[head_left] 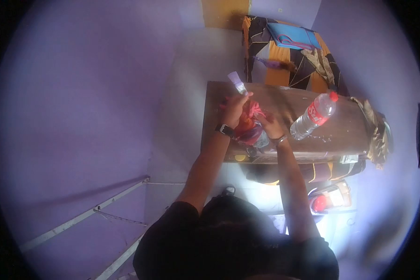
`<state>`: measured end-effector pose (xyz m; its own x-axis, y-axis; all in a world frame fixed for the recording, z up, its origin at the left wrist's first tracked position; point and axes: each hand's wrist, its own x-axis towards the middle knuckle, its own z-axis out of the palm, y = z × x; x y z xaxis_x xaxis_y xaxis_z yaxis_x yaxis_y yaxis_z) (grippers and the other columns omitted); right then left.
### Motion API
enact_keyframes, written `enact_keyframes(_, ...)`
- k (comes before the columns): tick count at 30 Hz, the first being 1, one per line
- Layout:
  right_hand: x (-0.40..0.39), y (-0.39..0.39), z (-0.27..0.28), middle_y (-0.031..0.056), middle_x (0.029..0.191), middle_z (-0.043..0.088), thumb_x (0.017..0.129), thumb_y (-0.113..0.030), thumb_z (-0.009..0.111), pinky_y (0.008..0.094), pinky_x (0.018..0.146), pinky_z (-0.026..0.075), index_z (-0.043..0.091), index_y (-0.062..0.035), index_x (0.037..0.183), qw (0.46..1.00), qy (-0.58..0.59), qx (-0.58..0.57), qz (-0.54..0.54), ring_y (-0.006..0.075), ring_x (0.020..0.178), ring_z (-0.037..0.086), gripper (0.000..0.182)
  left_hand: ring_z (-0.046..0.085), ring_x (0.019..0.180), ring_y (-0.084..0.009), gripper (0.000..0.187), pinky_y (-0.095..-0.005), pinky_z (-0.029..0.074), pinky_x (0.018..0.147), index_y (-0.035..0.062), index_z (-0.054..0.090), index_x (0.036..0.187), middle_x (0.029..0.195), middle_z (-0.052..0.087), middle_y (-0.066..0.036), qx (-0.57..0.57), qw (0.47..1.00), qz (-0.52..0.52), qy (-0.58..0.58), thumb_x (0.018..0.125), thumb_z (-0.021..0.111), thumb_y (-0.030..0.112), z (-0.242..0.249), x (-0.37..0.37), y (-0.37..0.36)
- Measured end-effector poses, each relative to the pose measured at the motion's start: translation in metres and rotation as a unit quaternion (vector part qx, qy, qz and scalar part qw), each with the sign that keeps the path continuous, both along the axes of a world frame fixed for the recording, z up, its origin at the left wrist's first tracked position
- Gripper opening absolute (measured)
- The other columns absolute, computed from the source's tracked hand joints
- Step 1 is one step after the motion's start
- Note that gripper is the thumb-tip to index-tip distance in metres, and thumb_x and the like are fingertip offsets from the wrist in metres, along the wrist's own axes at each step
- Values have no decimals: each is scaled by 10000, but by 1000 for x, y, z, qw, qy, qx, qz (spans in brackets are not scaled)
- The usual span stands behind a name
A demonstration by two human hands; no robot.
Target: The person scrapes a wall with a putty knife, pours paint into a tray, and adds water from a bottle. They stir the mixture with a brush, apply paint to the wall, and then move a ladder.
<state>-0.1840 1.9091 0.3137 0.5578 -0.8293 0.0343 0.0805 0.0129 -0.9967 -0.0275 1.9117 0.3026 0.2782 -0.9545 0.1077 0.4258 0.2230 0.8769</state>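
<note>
My left hand [234, 113], with a dark-strapped watch on its wrist, is closed around a paintbrush [238, 84]. The brush's purple bristles point away from me, past the table's far edge. Between my hands sits a crumpled red plastic bag [251, 133], its pinkish upper part bunched up. The fingers of my right hand [271, 127] are closed on that bunched part, and a bracelet circles this wrist. What lies inside the bag is hidden. To the right of my right hand stands a large clear plastic bottle [312, 116] with a red cap and red label.
The brown wooden table [345, 135] has wet spots near the bottle. Brownish cloth [378, 135] hangs over its right end. Behind it, a patterned bed or seat [277, 77] carries a blue folded item [294, 36]. A white metal frame [98, 208] stands at lower left, beside the purple wall.
</note>
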Motion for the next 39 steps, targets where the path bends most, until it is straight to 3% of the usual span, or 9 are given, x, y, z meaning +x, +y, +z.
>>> enact_keyframes(6, -16, 7, 24, 41, 996, 641, 915, -197, 538, 238, 814, 434, 589, 31, 1087, 980, 177, -86, 17, 102, 890, 577, 290, 516, 1060, -150, 365, -291, 333, 937, 36, 584, 1127, 1130, 591, -51, 9, 999, 35, 31, 922, 510, 329, 24, 57, -10)
enact_keyframes(8, -21, 2, 0, 20, 979, 636, 923, -257, 520, 230, 795, 432, 601, -2, 1080, 995, -78, 44, -48, 91, 863, 570, 310, 511, 1073, -154, 370, -295, 326, 942, 35, 567, 1157, 1149, 581, -55, -19, 999, 23, 35, 935, 485, 320, 28, 70, -8)
enact_keyframes(13, 17, 7, 36, 6, 1047, 589, 930, -328, 504, 229, 846, 413, 567, -32, 1134, 989, -118, 37, -82, 93, 926, 545, 365, 514, 1070, -127, 405, -281, 351, 958, 15, 506, 1237, 1161, 567, -45, -27, 986, -69, -152, 973, 409, 305, 45, 50, 13)
enact_keyframes(15, 45, -2, 33, 21, 1084, 578, 927, -272, 523, 234, 856, 415, 540, -17, 1162, 986, -153, -40, -57, 102, 952, 545, 348, 558, 934, -113, 360, -270, 440, 848, 49, 521, 1237, 1116, 574, -37, -34, 990, -133, 37, 964, 429, 265, 6, 24, -6)
enact_keyframes(24, 51, -23, 29, 45, 946, 637, 865, -166, 610, 229, 780, 448, 576, 21, 1096, 990, 7, -138, -20, 94, 865, 573, 299, 527, 974, -110, 449, -288, 410, 888, 59, 511, 1225, 1105, 560, -21, 202, 940, -85, -261, 972, 346, 391, 28, 18, 25)
enact_keyframes(27, 63, -13, 41, 61, 833, 655, 849, -235, 637, 249, 681, 473, 619, 41, 977, 978, 28, -197, -54, 82, 760, 577, 305, 499, 1025, -126, 551, -294, 381, 928, 49, 476, 1249, 1137, 531, -29, -6, 1000, -8, 28, 964, 286, 481, -31, -1, 3)
enact_keyframes(31, 68, -31, 25, 229, 743, 628, 849, -273, 600, 362, 579, 472, 590, 42, 1020, 935, 121, -257, -214, 268, 658, 645, 359, 507, 1015, -112, 466, -279, 396, 879, 63, 507, 1192, 1137, 532, -11, -31, 995, 77, -53, 958, 372, 443, -31, -21, 2)
enact_keyframes(33, 64, -28, 13, 271, 740, 601, 845, -226, 571, 409, 573, 465, 565, 32, 1071, 881, 159, -373, -246, 382, 667, 631, 342, 501, 1005, -87, 412, -245, 398, 879, 66, 542, 1157, 1087, 548, 7, 64, 993, -62, 78, 957, 417, 403, 6, -16, 20)
enact_keyframes(39, 47, -16, 13, 142, 1256, 371, 851, -240, 483, 396, 934, 248, 580, -88, 1147, 831, 248, -441, -232, 323, 1046, 353, 347, 530, 792, -48, 255, -214, 436, 695, 48, 605, 972, 875, 578, 26, 1, 999, -6, 53, 939, 509, 282, 22, -13, 4)
